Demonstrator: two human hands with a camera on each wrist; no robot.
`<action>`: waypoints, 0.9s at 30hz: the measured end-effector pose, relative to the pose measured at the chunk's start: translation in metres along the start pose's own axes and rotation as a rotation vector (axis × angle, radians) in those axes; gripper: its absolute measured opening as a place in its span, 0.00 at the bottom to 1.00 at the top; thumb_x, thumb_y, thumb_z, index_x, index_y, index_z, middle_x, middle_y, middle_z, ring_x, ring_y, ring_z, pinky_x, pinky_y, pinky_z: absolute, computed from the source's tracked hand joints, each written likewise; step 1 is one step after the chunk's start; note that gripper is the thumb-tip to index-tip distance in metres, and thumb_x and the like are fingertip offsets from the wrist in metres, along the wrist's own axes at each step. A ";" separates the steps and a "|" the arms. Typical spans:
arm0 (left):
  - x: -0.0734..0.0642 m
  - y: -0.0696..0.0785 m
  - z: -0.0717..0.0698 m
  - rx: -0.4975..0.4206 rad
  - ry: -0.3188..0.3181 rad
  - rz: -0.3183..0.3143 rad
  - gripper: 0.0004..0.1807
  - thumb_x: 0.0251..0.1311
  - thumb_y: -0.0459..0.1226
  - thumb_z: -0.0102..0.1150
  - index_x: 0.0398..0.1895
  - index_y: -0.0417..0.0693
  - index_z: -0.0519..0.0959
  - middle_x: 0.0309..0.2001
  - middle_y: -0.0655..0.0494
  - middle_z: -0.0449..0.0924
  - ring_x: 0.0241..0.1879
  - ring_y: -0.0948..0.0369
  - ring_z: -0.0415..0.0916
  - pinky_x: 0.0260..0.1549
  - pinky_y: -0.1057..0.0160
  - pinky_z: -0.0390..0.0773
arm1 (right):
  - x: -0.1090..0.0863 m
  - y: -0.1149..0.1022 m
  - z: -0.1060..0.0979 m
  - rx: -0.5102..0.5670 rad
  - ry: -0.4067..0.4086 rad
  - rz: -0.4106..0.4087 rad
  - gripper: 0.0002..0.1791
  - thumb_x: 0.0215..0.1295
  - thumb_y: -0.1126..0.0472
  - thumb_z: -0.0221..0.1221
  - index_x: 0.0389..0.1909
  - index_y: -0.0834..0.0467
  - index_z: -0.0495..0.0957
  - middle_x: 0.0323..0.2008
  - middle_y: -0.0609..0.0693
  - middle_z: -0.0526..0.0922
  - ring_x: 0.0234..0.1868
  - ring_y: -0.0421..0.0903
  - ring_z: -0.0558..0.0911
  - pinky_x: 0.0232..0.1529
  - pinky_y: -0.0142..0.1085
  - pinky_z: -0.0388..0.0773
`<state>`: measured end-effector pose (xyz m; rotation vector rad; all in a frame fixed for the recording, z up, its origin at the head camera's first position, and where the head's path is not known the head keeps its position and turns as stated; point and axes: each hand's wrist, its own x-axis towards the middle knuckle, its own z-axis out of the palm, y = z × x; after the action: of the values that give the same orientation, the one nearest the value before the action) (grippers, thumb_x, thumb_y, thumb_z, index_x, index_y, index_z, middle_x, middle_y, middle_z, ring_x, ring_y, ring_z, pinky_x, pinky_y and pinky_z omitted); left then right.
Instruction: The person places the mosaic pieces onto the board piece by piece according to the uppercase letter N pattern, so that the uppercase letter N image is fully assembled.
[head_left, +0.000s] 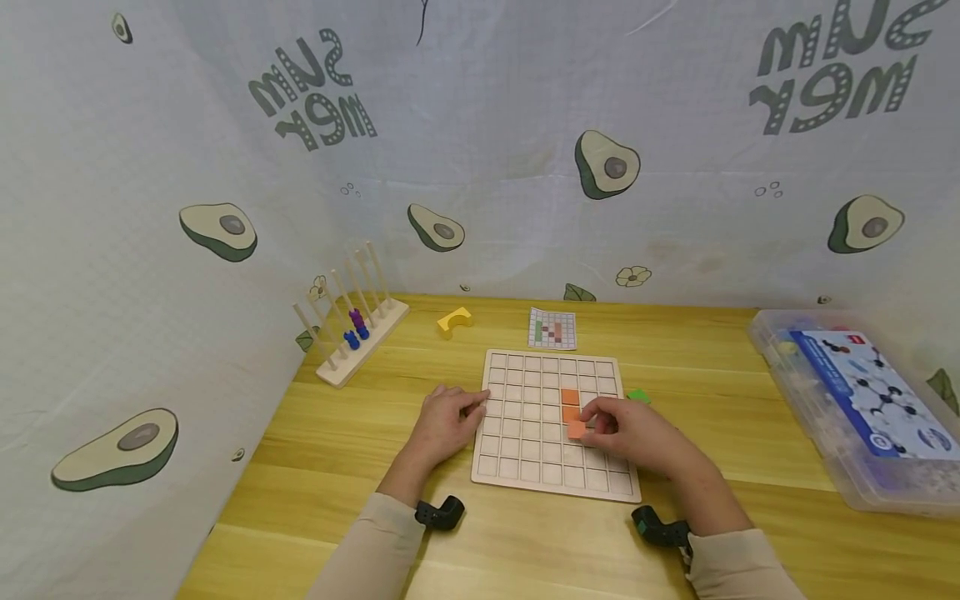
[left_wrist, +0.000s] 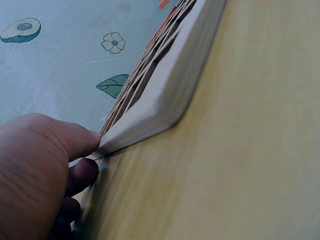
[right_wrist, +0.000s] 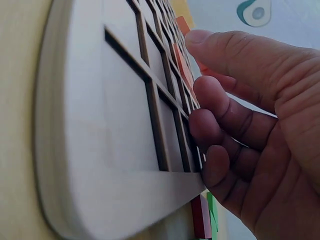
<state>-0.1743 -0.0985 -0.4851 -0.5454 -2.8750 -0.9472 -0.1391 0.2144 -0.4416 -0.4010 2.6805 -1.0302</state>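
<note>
Head cam: three square orange tiles [head_left: 570, 413] in one column on one pale wooden grid board [head_left: 521, 427], right hand [head_left: 633, 429] pinching the bottom one. Left wrist: left hand [left_wrist: 37, 165] touching the board's edge, can't tell if it's gripping tbh. Right wrist: one dark red piece [right_wrist: 201, 217], one green piece [right_wrist: 213, 217].

Bright light glazes the table [head_left: 540, 546] — the wrist views are dimmer, perhaps slightly blurred.
</note>
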 end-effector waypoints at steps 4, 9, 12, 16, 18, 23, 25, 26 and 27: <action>0.000 0.000 0.000 0.003 -0.001 -0.003 0.16 0.71 0.43 0.60 0.59 0.58 0.85 0.32 0.63 0.82 0.32 0.65 0.63 0.39 0.65 0.64 | 0.001 0.000 0.003 -0.001 0.004 0.012 0.09 0.65 0.55 0.69 0.43 0.51 0.82 0.30 0.44 0.76 0.29 0.40 0.72 0.31 0.31 0.70; 0.000 0.000 0.000 -0.005 0.002 -0.001 0.16 0.70 0.42 0.60 0.59 0.57 0.85 0.32 0.63 0.83 0.32 0.64 0.63 0.40 0.64 0.64 | 0.003 0.001 0.006 -0.026 0.009 0.008 0.09 0.64 0.56 0.69 0.42 0.51 0.82 0.28 0.43 0.76 0.28 0.40 0.71 0.30 0.31 0.68; 0.000 0.001 0.000 -0.006 -0.002 -0.005 0.16 0.70 0.42 0.60 0.59 0.57 0.85 0.33 0.63 0.83 0.32 0.64 0.63 0.40 0.64 0.63 | 0.005 0.001 0.007 -0.034 0.011 -0.004 0.09 0.63 0.57 0.69 0.42 0.52 0.82 0.28 0.43 0.76 0.28 0.39 0.71 0.30 0.31 0.68; 0.000 0.000 0.000 -0.004 -0.004 -0.008 0.17 0.70 0.42 0.60 0.59 0.57 0.85 0.33 0.62 0.83 0.32 0.64 0.63 0.39 0.64 0.64 | 0.005 0.001 0.008 -0.047 0.014 -0.012 0.09 0.63 0.57 0.69 0.42 0.52 0.82 0.28 0.43 0.75 0.28 0.39 0.71 0.30 0.30 0.68; 0.000 0.000 0.000 -0.004 -0.002 -0.007 0.16 0.70 0.42 0.60 0.59 0.57 0.85 0.33 0.62 0.84 0.32 0.64 0.63 0.39 0.64 0.64 | 0.005 0.001 0.009 -0.063 0.015 -0.006 0.09 0.63 0.56 0.70 0.42 0.51 0.82 0.28 0.42 0.75 0.28 0.39 0.71 0.30 0.30 0.68; 0.000 0.001 0.000 -0.006 -0.004 -0.011 0.16 0.70 0.42 0.60 0.59 0.57 0.85 0.33 0.62 0.83 0.33 0.64 0.63 0.40 0.64 0.63 | 0.005 0.001 0.010 -0.086 0.014 0.004 0.09 0.63 0.55 0.70 0.42 0.50 0.82 0.28 0.42 0.75 0.27 0.39 0.70 0.30 0.31 0.67; 0.000 0.002 0.000 -0.008 -0.004 -0.012 0.16 0.70 0.42 0.60 0.59 0.57 0.85 0.33 0.62 0.83 0.33 0.64 0.63 0.40 0.64 0.63 | 0.005 0.001 0.010 -0.084 0.012 0.010 0.09 0.63 0.55 0.70 0.42 0.50 0.82 0.28 0.42 0.75 0.27 0.39 0.71 0.30 0.31 0.67; 0.000 0.002 0.000 -0.009 -0.002 -0.011 0.16 0.70 0.42 0.60 0.59 0.57 0.85 0.32 0.62 0.83 0.33 0.64 0.63 0.40 0.64 0.64 | 0.005 0.000 0.010 -0.082 0.011 0.013 0.09 0.63 0.55 0.70 0.42 0.50 0.82 0.28 0.42 0.75 0.27 0.40 0.71 0.30 0.31 0.67; 0.000 0.002 0.000 -0.010 -0.001 -0.010 0.16 0.70 0.42 0.61 0.59 0.57 0.85 0.32 0.62 0.83 0.33 0.64 0.63 0.41 0.64 0.64 | 0.005 0.000 0.010 -0.079 0.010 0.017 0.09 0.63 0.56 0.70 0.42 0.50 0.82 0.28 0.42 0.75 0.27 0.40 0.71 0.30 0.31 0.67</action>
<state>-0.1735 -0.0972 -0.4840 -0.5331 -2.8779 -0.9642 -0.1404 0.2062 -0.4495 -0.3882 2.7358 -0.9263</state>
